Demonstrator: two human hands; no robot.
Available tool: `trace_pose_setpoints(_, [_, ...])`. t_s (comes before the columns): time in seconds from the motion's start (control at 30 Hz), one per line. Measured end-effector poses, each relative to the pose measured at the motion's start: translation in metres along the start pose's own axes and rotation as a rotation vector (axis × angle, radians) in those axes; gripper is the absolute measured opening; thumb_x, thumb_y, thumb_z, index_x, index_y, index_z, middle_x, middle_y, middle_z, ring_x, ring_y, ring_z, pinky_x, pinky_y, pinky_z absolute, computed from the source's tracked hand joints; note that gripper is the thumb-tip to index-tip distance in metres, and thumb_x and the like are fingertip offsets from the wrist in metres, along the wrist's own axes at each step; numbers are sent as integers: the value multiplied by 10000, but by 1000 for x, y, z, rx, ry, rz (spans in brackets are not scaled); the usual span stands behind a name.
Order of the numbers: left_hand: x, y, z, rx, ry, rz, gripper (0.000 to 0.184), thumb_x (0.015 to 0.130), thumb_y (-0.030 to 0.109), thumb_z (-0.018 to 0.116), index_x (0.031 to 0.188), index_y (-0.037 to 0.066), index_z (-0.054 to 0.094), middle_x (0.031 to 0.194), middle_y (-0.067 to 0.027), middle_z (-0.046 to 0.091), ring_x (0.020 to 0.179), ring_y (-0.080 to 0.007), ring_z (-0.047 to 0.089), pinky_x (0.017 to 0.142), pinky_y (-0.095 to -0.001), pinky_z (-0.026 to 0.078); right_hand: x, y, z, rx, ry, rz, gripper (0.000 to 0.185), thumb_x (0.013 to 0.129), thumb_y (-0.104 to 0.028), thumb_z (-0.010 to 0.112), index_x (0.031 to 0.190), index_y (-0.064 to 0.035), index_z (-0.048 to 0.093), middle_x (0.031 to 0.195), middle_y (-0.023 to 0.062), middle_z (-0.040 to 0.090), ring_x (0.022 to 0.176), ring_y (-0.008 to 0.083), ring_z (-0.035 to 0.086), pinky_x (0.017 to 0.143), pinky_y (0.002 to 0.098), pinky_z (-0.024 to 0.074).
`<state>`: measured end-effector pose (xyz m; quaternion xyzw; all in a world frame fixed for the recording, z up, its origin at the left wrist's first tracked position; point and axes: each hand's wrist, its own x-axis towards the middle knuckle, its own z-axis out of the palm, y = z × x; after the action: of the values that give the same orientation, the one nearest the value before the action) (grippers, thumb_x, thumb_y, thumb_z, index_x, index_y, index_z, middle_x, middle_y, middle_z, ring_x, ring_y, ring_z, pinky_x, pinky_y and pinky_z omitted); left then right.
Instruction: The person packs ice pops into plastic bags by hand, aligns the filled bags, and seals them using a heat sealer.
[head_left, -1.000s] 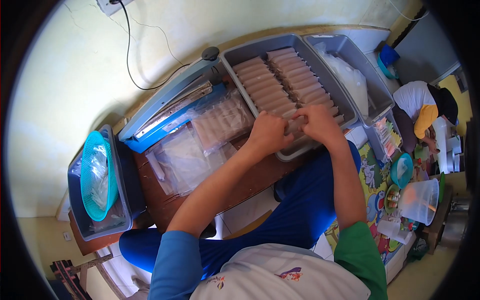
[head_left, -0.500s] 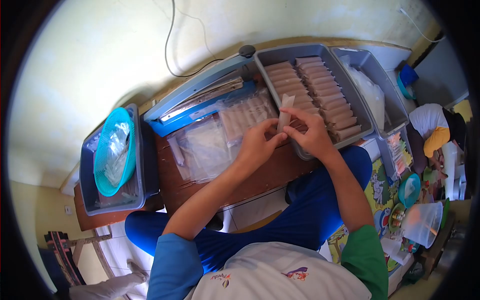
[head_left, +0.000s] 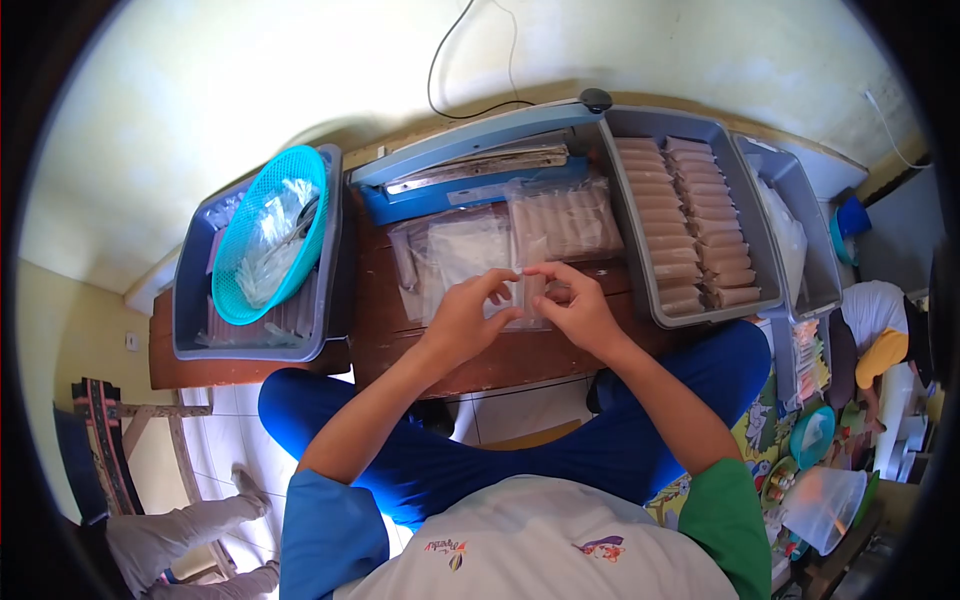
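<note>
Between my two hands a small tube-shaped packet (head_left: 532, 290) is held upright over the plastic bags. My left hand (head_left: 478, 318) has its thumb and fingers curled at the packet's left side. My right hand (head_left: 572, 308) pinches it from the right. Below and behind lie flat clear bags (head_left: 465, 250) and a clear bag filled with a row of pinkish-brown tubes (head_left: 570, 218). A blue sealer (head_left: 470, 190) with a raised grey arm stands behind them. To the right, a grey tray (head_left: 700, 318) holds two rows of similar tubes.
At left, a turquoise basket (head_left: 318, 235) with plastic bags rests on a dark bin (head_left: 185, 320). Another grey tray (head_left: 820, 290) holds white plastic at right. A co-worker (head_left: 875, 315) bends near containers at far right. Another person's legs (head_left: 190, 520) show at lower left.
The packet came up out of the grey tray between my hands and moved left over the flat bags. The view has turned towards the left, and another person's legs have come into sight.
</note>
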<state>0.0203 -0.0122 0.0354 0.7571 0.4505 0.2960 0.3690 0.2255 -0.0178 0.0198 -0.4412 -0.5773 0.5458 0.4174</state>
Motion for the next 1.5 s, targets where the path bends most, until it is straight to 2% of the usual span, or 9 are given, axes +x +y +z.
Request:
trace_pose_setpoints(0.13, [-27, -26, -31, 351, 154, 80, 431, 713, 105, 789, 1095, 59, 595, 907, -109, 609, 881, -302, 599, 778, -395, 480, 5, 0, 28, -64, -37, -12, 408, 787, 46, 580, 1161, -94, 662, 1056, 99, 600, 828, 159, 672, 686, 246, 554])
trace_pose_setpoints(0.27, [-45, -50, -43, 602, 175, -14, 534, 653, 158, 831, 1103, 65, 559, 1010, -95, 577, 974, -304, 552, 833, -405, 433, 10, 13, 50, -120, -102, -29, 367, 771, 20, 571, 1096, -101, 690, 974, 97, 584, 821, 186, 631, 724, 278, 544])
trace_pose_setpoints(0.37, [-49, -55, -40, 688, 133, -149, 523, 648, 165, 829, 1079, 71, 546, 1018, -95, 562, 987, -297, 542, 837, -403, 422, 10, 18, 59, -142, -143, -5, 311, 757, -10, 579, 1032, -89, 702, 926, 97, 574, 808, 203, 604, 736, 299, 531])
trace_pose_setpoints(0.57, [-49, -80, -28, 855, 129, -157, 422, 689, 173, 789, 1015, 80, 538, 976, -97, 555, 955, -282, 544, 800, -410, 414, 5, 25, 60, -321, -244, 3, 181, 746, -65, 600, 889, -80, 709, 888, 108, 565, 781, 238, 579, 722, 337, 495])
trace_pose_setpoints(0.83, [-42, -83, -25, 799, 169, -140, 288, 732, 144, 724, 953, 75, 553, 927, -97, 566, 920, -289, 554, 768, -414, 416, 0, 31, 68, -491, -313, -108, 135, 759, -90, 614, 857, -80, 707, 920, 135, 573, 826, 313, 616, 761, 389, 503])
trace_pose_setpoints(1.07, [-41, -94, -29, 743, 241, -129, 101, 796, 149, 651, 808, 54, 619, 838, -119, 628, 838, -298, 610, 750, -425, 440, -2, 39, 75, -524, -274, -181, 138, 771, -62, 626, 887, -69, 701, 966, 139, 571, 752, 332, 644, 709, 415, 528])
trace_pose_setpoints(1.27, [-43, -87, -36, 635, 229, -196, 108, 836, 156, 624, 804, 53, 622, 822, -119, 652, 826, -305, 637, 762, -433, 446, 6, 56, 106, -608, -179, -293, 172, 789, -32, 641, 955, -38, 684, 1022, 154, 552, 767, 349, 650, 712, 430, 544])
trace_pose_setpoints(1.43, [-43, -86, -41, 634, 286, -191, 112, 818, 153, 641, 790, 46, 618, 800, -121, 648, 812, -315, 633, 747, -439, 445, 24, 67, 127, -686, -75, -387, 186, 793, -27, 649, 975, 4, 668, 1086, 190, 518, 789, 367, 647, 737, 439, 551])
trace_pose_setpoints(1.5, [-44, -88, -42, 630, 311, -169, 116, 804, 150, 657, 779, 46, 614, 777, -118, 640, 795, -318, 630, 725, -444, 442, 31, 69, 133, -741, -65, -355, 251, 792, -18, 646, 1042, 5, 653, 1119, 211, 502, 893, 374, 634, 780, 436, 543])
